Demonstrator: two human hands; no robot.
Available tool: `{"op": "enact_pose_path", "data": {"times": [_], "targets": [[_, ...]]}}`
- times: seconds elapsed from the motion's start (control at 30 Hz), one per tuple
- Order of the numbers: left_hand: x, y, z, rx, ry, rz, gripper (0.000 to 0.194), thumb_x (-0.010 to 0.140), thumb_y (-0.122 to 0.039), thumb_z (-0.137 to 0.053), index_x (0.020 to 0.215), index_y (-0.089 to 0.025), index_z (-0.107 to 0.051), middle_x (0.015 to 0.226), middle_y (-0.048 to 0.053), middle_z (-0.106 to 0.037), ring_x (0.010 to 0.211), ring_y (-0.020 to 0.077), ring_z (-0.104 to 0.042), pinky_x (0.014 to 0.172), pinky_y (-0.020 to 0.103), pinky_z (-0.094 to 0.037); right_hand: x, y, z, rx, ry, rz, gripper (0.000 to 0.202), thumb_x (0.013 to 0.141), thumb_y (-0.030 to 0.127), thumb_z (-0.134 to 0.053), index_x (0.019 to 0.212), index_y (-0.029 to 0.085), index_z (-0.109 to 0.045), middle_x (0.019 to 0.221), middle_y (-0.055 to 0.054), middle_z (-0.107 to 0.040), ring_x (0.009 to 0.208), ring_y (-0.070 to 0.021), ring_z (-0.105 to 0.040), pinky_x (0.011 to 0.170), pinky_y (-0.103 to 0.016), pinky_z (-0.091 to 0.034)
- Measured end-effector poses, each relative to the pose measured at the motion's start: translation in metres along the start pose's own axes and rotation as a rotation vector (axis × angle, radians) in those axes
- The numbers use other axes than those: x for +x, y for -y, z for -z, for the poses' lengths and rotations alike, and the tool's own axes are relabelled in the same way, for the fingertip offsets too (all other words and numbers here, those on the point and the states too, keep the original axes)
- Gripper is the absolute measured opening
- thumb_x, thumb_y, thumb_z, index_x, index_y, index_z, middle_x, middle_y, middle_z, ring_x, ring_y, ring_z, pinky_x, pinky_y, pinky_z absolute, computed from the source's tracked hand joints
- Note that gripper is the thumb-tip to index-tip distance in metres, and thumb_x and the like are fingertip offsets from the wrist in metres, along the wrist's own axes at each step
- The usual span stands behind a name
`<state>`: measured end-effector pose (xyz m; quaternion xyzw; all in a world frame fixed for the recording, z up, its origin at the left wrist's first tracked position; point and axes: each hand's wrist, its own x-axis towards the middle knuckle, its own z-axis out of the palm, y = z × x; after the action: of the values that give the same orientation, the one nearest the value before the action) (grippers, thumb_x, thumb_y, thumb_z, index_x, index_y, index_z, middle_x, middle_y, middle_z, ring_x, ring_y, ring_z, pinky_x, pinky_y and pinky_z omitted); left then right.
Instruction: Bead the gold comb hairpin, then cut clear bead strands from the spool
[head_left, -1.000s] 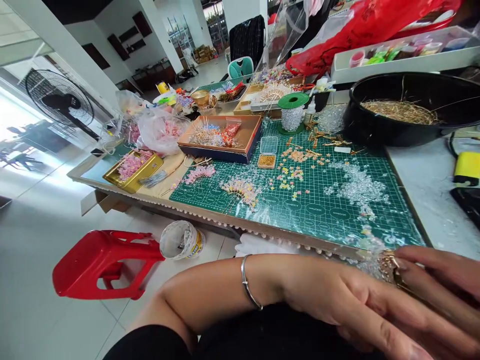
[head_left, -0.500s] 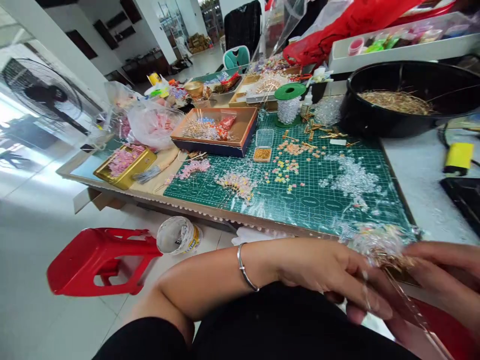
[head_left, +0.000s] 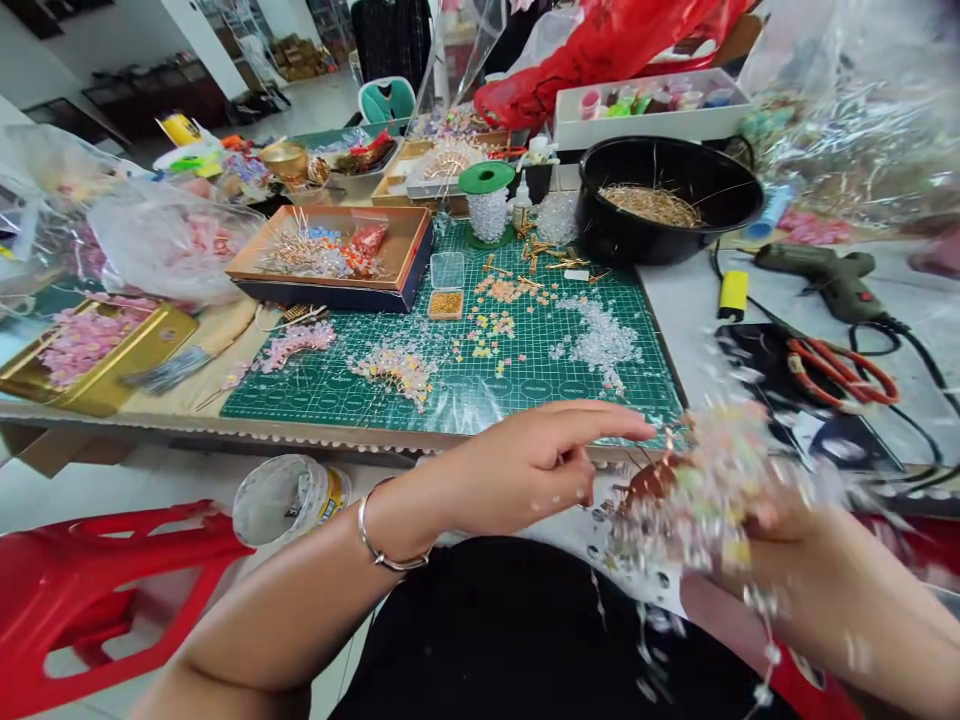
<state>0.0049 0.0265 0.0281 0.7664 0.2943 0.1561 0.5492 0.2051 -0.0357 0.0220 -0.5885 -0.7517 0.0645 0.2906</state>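
Observation:
My left hand, with a silver bangle on its wrist, is over the mat's front edge, index finger stretched towards a beaded piece and the other fingers curled. My right hand grips the beaded piece, a blurred cluster of clear, pink and yellow beads on copper-coloured wires, with strands hanging below. The green cutting mat bears a pink flower spray, a pale beaded spray, loose peach flowers, yellow flowers and clear beads.
A tray of beaded stems and a green spool stand behind. Right are a black bowl, a glue gun and orange-handled pliers. A gold tin, a red stool and a white bucket are at left.
The view has turned right. My left hand has drawn back from the beaded piece, which is now raised and turned in my right hand with its strands swinging.

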Motion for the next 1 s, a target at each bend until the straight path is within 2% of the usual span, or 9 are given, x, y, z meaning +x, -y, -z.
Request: {"op": "enact_pose_path", "data": {"times": [0.1,0.2,0.27,0.4,0.53,0.6,0.7,0.8,1.0], "targets": [[0.005,0.015,-0.015,-0.084,0.083,0.146,0.024,0.081,-0.027,-0.059,0.103,-0.017,-0.062,0.092,0.003,-0.065,0.078,0.0141,-0.058,0.069,0.023,-0.043,0.001,0.003,-0.004,0.136,0.111,-0.006,0.024,0.084,0.027,-0.051,0.067,0.022,-0.065,0.054,0.006,-0.062,0.045,-0.0077,-0.054,0.041,-0.016,-0.045],[0.006,0.022,-0.032,-0.366,0.169,0.262,0.019,0.082,-0.034,-0.058,0.088,-0.016,-0.06,0.079,0.0,-0.063,0.055,0.0067,-0.048,0.051,0.019,-0.034,0.001,0.001,-0.016,0.105,0.033,-0.059,0.012,0.081,0.024,-0.056,0.078,0.024,-0.067,0.061,0.005,-0.065,0.05,-0.01,-0.06,0.045,-0.019,-0.043],[0.005,0.021,-0.037,-0.504,0.185,0.314,0.023,0.086,-0.037,-0.053,0.083,-0.016,-0.058,0.077,0.0,-0.061,0.049,0.0051,-0.044,0.044,0.019,-0.028,0.0,-0.001,-0.023,-0.003,-0.001,0.0,0.014,0.082,0.024,-0.053,0.077,0.023,-0.066,0.062,0.003,-0.065,0.051,-0.012,-0.06,0.045,-0.022,-0.041],[0.004,0.015,-0.033,-0.632,0.221,0.314,0.019,0.086,-0.034,-0.054,0.083,-0.016,-0.053,0.082,0.002,-0.06,0.057,0.006,-0.051,0.047,0.018,-0.033,-0.001,-0.005,-0.026,-0.167,-0.035,0.157,0.021,0.086,0.027,-0.049,0.072,0.021,-0.062,0.058,0.0,-0.061,0.05,-0.0144,-0.056,0.049,-0.027,-0.036],[0.007,0.016,-0.03,-0.66,0.261,0.285,0.031,0.088,-0.045,-0.05,0.082,-0.014,-0.054,0.079,0.002,-0.058,0.061,0.0075,-0.055,0.048,0.018,-0.036,-0.002,-0.004,-0.024,-0.163,-0.048,0.233,0.022,0.083,0.024,-0.049,0.063,0.021,-0.058,0.05,0.002,-0.052,0.045,-0.0122,-0.046,0.047,-0.027,-0.03],[0.009,0.021,-0.033,-0.684,0.263,0.297,0.032,0.085,-0.046,-0.056,0.083,-0.015,-0.056,0.074,0.0,-0.057,0.06,0.0071,-0.055,0.047,0.017,-0.035,-0.003,-0.002,-0.023,-0.15,-0.048,0.242,0.021,0.081,0.023,-0.048,0.062,0.021,-0.057,0.049,0.002,-0.05,0.044,-0.0117,-0.044,0.047,-0.027,-0.028],[0.011,0.028,-0.039,-0.776,0.326,0.292,0.021,0.081,-0.034,-0.065,0.083,-0.014,-0.059,0.075,0.0,-0.058,0.061,0.0071,-0.057,0.045,0.015,-0.034,-0.005,-0.001,-0.025,-0.173,-0.045,0.242,0.019,0.085,0.025,-0.049,0.07,0.02,-0.061,0.052,0.002,-0.052,0.046,-0.0129,-0.047,0.049,-0.028,-0.028],[0.012,0.031,-0.043,-0.884,0.383,0.296,0.012,0.079,-0.025,-0.065,0.084,-0.014,-0.061,0.081,0.002,-0.061,0.062,0.0079,-0.061,0.041,0.014,-0.034,-0.006,-0.001,-0.028,-0.21,-0.075,0.253,0.016,0.086,0.025,-0.052,0.075,0.018,-0.061,0.057,0.0,-0.057,0.052,-0.015,-0.052,0.051,-0.029,-0.03],[0.011,0.029,-0.042,-0.981,0.375,0.293,0.006,0.082,-0.019,-0.06,0.084,-0.013,-0.06,0.075,0.002,-0.061,0.056,0.0082,-0.062,0.042,0.015,-0.042,-0.003,-0.006,-0.028,-0.232,-0.087,0.333,0.011,0.086,0.02,-0.052,0.086,0.015,-0.062,0.06,-0.002,-0.06,0.057,-0.0171,-0.054,0.051,-0.03,-0.031]]}}
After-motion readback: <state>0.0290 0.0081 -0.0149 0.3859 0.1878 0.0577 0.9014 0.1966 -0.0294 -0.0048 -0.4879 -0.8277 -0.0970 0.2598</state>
